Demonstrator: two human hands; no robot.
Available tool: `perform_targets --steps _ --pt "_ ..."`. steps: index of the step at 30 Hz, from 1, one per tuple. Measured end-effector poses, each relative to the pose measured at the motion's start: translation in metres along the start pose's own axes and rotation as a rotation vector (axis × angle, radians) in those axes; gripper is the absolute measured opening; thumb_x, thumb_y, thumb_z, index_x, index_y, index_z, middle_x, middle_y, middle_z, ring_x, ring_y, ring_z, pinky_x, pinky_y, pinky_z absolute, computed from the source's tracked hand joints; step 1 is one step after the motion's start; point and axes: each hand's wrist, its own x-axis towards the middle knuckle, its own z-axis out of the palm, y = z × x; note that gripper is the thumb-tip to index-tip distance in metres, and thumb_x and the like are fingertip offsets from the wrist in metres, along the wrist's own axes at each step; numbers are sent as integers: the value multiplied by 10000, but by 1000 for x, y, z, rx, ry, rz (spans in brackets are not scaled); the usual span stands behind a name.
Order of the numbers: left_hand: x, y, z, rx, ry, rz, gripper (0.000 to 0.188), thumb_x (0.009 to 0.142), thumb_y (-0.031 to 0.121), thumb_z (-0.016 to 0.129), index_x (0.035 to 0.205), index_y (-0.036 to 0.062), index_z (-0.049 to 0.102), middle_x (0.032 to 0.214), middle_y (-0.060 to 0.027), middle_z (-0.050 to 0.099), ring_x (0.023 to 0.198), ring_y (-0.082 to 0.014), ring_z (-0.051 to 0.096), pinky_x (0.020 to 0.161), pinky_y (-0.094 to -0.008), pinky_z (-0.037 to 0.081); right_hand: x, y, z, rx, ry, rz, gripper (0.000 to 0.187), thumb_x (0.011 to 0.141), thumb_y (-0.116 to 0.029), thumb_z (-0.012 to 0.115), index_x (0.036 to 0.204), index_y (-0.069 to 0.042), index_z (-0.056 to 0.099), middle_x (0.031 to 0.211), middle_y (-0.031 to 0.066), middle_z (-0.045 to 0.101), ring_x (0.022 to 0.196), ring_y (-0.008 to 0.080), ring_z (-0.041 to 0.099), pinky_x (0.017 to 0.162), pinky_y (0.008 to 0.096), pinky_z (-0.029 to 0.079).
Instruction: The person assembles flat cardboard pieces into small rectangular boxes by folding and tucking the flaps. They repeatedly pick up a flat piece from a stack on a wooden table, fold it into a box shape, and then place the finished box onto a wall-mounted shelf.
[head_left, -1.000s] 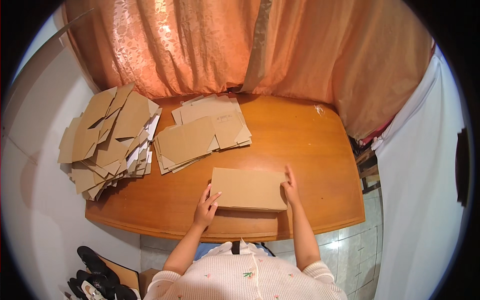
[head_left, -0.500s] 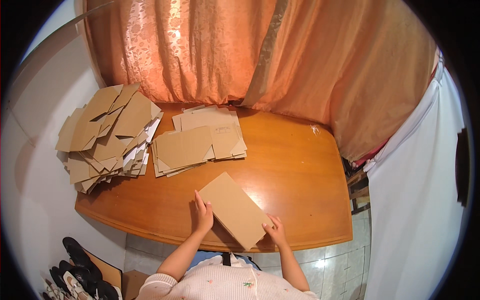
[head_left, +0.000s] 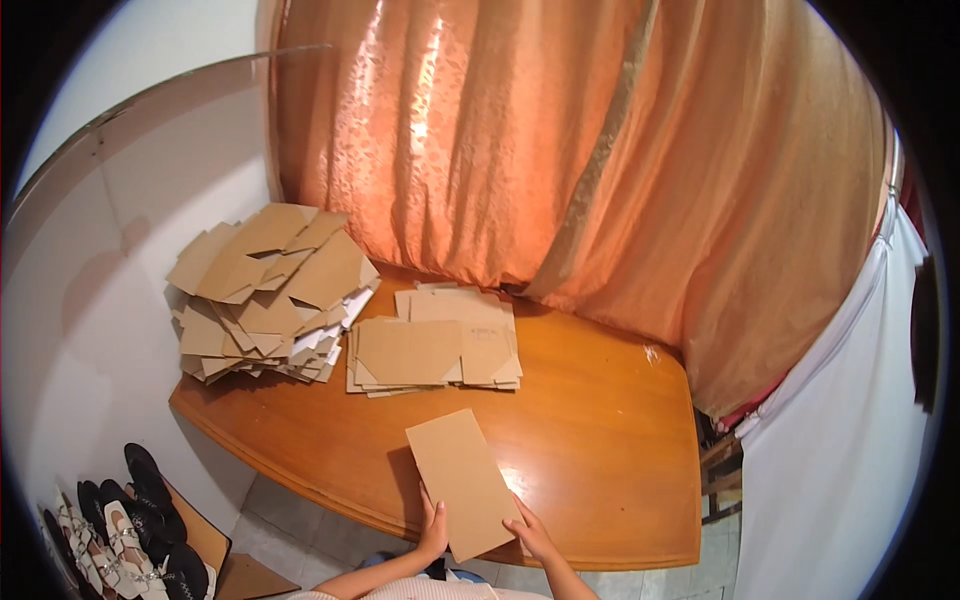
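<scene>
Between my two hands is a flat-looking brown cardboard box (head_left: 462, 484), tilted slightly, above the table's near edge. My left hand (head_left: 433, 525) grips its left side near the lower corner. On the opposite long side, my right hand (head_left: 532, 530) holds it with the thumb over the top face. The fingers beneath the box are partly hidden. Beyond the box lies a low stack of flattened cardboard boxes (head_left: 410, 352). A much taller, untidy heap of flattened cardboard (head_left: 265, 290) rises at the table's far left.
The wooden table (head_left: 600, 450) has a curved near edge. An orange curtain (head_left: 480, 150) hangs along its back, and a white cloth (head_left: 835, 430) hangs at the right. Black and white shoes (head_left: 150, 520) sit low on the left beside a white wall (head_left: 150, 330).
My view has tilted up and shifted left, so the scene sits lower and further right in the picture. The box has turned more upright, and both hands still hold it.
</scene>
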Motion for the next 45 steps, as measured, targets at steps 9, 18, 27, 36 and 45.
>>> perform_targets --steps 9,18,27,36,45 --pt "-39 124 -29 -116 213 411 654 966 233 383 1458 46 -5 1484 -135 164 1367 -240 194 1109 -373 174 -3 -96 61 -104 -237 -274 736 823 -190 638 1435 -9 272 1482 173 281 1378 272 255 1109 363 202" --pt "-248 185 -133 -255 672 693 524 949 218 429 1367 28 176 1354 -119 328 1261 -207 335 1060 -369 264 -84 -133 213 -307 -938 -902 985 656 -286 801 1443 -31 268 1509 198 198 1388 360 180 1098 446 187" --pt "-539 215 -115 9 1341 941 384 939 182 462 1239 -4 312 1289 -121 394 1181 -184 386 1022 -354 296 -263 -108 360 149 -1483 -1191 992 578 -224 858 1429 -153 352 1497 171 247 1335 379 272 1054 470 277" --pt "-682 248 -91 173 1828 983 324 953 140 429 1236 -10 378 1258 -128 450 1160 -161 413 1011 -336 310 -402 -136 445 410 -1645 -1448 765 601 -292 856 1283 -186 526 1414 250 349 1283 445 344 1015 502 324" --pt "-794 339 -139 603 1751 1048 490 939 108 433 1392 -1 281 1413 -133 357 1320 -208 314 1090 -347 226 -515 -193 583 875 -1527 -1621 575 620 -136 781 1154 -243 599 1372 252 384 1251 514 368 1003 544 357"
